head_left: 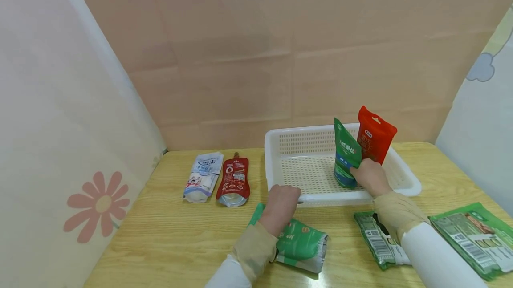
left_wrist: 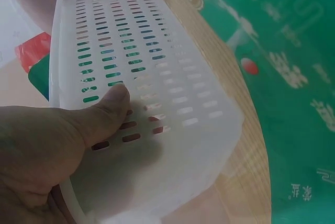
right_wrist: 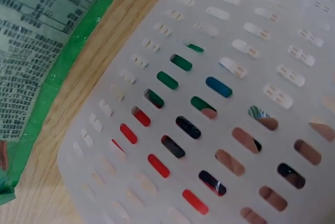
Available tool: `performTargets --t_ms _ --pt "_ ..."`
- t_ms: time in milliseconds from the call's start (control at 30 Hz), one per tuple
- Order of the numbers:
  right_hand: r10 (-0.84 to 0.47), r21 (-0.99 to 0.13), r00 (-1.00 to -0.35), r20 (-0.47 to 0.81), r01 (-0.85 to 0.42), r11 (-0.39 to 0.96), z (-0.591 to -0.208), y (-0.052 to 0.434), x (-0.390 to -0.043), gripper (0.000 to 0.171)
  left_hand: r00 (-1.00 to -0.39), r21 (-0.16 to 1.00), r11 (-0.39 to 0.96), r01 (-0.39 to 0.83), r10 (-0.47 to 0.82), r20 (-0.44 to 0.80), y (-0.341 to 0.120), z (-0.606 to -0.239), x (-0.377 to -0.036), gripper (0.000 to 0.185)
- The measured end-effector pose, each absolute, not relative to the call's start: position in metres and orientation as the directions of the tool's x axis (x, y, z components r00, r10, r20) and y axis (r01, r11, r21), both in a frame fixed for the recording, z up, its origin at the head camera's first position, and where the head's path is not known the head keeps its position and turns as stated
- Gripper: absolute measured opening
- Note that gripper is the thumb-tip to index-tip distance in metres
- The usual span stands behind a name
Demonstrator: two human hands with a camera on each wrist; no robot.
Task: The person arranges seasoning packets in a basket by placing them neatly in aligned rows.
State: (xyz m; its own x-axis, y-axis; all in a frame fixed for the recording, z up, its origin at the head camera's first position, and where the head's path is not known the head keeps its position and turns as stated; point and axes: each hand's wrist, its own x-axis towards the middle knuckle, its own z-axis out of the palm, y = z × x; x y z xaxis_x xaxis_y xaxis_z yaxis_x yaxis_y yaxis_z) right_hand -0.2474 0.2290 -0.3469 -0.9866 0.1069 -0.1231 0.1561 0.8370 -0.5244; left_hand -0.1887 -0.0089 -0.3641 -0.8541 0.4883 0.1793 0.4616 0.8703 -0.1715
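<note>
While left hand (head_left: 283, 199) grips white basket's (head_left: 276, 145) near rim, right hand (head_left: 370, 173) holds green pouch (head_left: 346, 154) upright inside, probably red pouch (head_left: 374, 135) too; long axes vertical.

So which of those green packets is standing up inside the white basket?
The green packet that the right hand holds upright in the white basket, beside the red pouch. The other green packets lie flat on the table.
</note>
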Motion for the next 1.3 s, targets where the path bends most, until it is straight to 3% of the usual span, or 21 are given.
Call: performTargets --t_ms 367,567,667,733,900,1067,1233,1300 --pt "0.087 -0.516 -0.991 -0.102 0.127 0.847 -0.349 0.230 -0.249 0.041 -0.844 -0.179 0.866 0.467 0.497 0.200 -0.011 -0.366 -0.190 0.012" --pt "0.052 -0.529 -0.982 -0.179 0.141 0.837 -0.343 0.237 -0.244 0.051 -0.847 -0.178 0.868 0.464 0.493 0.196 -0.010 -0.365 -0.190 0.011" --pt "0.010 -0.521 -0.980 -0.197 0.113 0.846 -0.338 0.241 -0.237 0.042 -0.847 -0.184 0.867 0.464 0.494 0.195 -0.010 -0.365 -0.189 0.011" --pt "-0.028 -0.505 -0.981 -0.190 0.073 0.860 -0.335 0.243 -0.231 0.038 -0.844 -0.191 0.865 0.465 0.498 0.200 -0.010 -0.366 -0.189 0.011" --pt "-0.137 -0.451 -0.978 -0.154 -0.054 0.891 -0.333 0.252 -0.216 0.049 -0.841 -0.204 0.862 0.464 0.501 0.205 -0.010 -0.366 -0.190 0.011" --pt "-0.304 -0.415 -0.951 -0.056 -0.254 0.874 -0.344 0.265 -0.201 0.050 -0.845 -0.191 0.865 0.464 0.497 0.198 -0.009 -0.365 -0.190 0.011" --pt "-0.395 -0.244 -0.914 0.095 -0.406 0.880 -0.359 0.276 -0.191 0.045 -0.848 -0.194 0.866 0.460 0.494 0.193 -0.010 -0.364 -0.190 0.010" --pt "-0.416 -0.157 -0.894 0.167 -0.441 0.884 -0.364 0.278 -0.190 0.035 -0.850 -0.193 0.867 0.460 0.493 0.188 -0.010 -0.364 -0.189 0.009"
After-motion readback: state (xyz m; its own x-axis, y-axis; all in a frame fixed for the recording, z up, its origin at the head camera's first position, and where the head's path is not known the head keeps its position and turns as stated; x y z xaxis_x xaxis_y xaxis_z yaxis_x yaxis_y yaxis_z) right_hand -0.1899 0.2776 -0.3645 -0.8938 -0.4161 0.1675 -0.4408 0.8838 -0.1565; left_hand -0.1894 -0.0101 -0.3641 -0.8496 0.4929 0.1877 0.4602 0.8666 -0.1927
